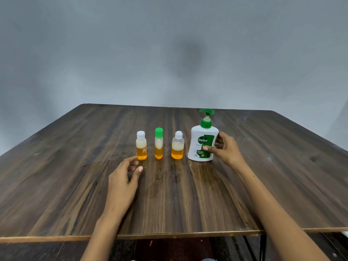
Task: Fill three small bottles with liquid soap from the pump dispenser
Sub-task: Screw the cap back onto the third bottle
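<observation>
Three small capped bottles stand in a row on the table, each holding orange soap with white foam above it: a left bottle [141, 146] with a white cap, a slim middle bottle [158, 144] with a green cap, and a right bottle [177, 146] with a white cap. Just right of them stands the white pump dispenser [203, 140] with a green pump and label. My right hand [226, 147] grips the dispenser's right side, thumb on its front. My left hand [126, 178] hovers just in front of the left bottle, fingers loosely curled, holding nothing.
The dark wooden table [75, 176] reaches a grey wall behind. Its near edge runs across the bottom, with dark floor and a table leg below. A wet sheen lies on the wood in front of the dispenser.
</observation>
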`<state>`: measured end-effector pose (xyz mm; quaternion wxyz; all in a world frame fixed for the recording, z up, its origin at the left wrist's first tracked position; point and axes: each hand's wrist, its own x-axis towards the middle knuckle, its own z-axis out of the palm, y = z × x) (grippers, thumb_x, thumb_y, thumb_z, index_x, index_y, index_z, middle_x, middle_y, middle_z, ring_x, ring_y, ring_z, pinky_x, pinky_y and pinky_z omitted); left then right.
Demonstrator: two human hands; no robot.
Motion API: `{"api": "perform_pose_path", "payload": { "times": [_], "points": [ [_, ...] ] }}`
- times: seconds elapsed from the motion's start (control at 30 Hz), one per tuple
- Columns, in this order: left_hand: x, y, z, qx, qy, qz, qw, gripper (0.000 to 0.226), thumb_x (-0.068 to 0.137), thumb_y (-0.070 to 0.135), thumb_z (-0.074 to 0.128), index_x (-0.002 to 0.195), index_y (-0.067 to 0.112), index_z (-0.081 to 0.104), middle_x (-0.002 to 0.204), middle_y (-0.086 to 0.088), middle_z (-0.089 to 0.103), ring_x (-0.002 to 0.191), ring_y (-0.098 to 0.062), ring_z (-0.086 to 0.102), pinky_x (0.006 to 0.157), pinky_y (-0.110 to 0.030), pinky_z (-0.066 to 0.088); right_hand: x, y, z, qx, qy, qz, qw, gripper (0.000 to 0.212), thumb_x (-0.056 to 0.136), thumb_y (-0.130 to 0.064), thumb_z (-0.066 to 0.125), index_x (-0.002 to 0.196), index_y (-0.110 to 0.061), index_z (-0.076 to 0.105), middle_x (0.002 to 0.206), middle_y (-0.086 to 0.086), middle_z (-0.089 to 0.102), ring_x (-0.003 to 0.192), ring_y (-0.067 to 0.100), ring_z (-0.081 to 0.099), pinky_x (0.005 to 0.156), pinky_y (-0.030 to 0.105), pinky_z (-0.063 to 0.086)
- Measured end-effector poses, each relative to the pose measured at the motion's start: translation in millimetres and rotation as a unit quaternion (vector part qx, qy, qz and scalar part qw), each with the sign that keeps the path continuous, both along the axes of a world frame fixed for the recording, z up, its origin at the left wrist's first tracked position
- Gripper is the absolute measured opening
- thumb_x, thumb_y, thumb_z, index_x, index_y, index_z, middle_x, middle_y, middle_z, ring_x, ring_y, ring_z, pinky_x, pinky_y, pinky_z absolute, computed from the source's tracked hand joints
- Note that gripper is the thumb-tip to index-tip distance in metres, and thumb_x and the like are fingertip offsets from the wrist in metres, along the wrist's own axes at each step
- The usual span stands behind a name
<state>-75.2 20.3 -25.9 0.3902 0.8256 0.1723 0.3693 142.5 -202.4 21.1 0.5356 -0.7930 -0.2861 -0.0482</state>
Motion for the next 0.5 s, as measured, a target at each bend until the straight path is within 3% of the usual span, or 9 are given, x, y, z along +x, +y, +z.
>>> {"api": "perform_pose_path", "payload": {
  "times": [0.07,0.23,0.4,0.5],
  "points": [
    [-0.7,0.4,-0.5,-0.002,-0.002,0.003,1.000,0.034,0.091,0.013,0.064,0.125,0.018,0.059,0.107,0.006,0.064,0.095,0.003,0.058,0.077,-0.010,0.039,4.5,2.3,-1.0,0.001,0.004,-0.001,1.000,0.049,0.075,-0.006,0.081,0.118,-0.005,0.059,0.111,0.003,0.067,0.100,0.011,0.063,0.085,0.015,0.052],
    [-3.9,1.3,-2.5,-0.008,-0.013,0.015,1.000,0.033,0.092,0.012,0.063,0.124,0.019,0.060,0.105,0.007,0.064,0.094,0.007,0.056,0.077,-0.009,0.038,9.5,-1.0,0.9,-0.013,0.003,0.019,1.000,0.047,0.076,-0.005,0.080,0.118,-0.004,0.060,0.111,0.004,0.067,0.099,0.009,0.063,0.078,0.007,0.049],
    [-3.6,3.0,-4.8,-0.011,-0.014,0.019,1.000,0.032,0.092,0.011,0.063,0.123,0.017,0.061,0.106,0.005,0.065,0.094,0.007,0.056,0.076,-0.009,0.039,9.0,-4.7,1.2,-0.016,0.005,0.025,1.000,0.047,0.076,-0.005,0.079,0.119,-0.003,0.061,0.113,0.005,0.069,0.103,0.012,0.064,0.088,0.020,0.052],
    [-2.8,3.7,-5.7,-0.008,-0.015,0.022,1.000,0.031,0.092,0.011,0.063,0.123,0.016,0.061,0.106,0.004,0.066,0.092,0.009,0.056,0.074,-0.008,0.038,8.9,-4.7,0.4,-0.015,-0.002,0.026,1.000,0.044,0.077,-0.005,0.079,0.117,-0.003,0.062,0.112,0.005,0.070,0.102,0.011,0.065,0.086,0.019,0.053]
  ]
}}
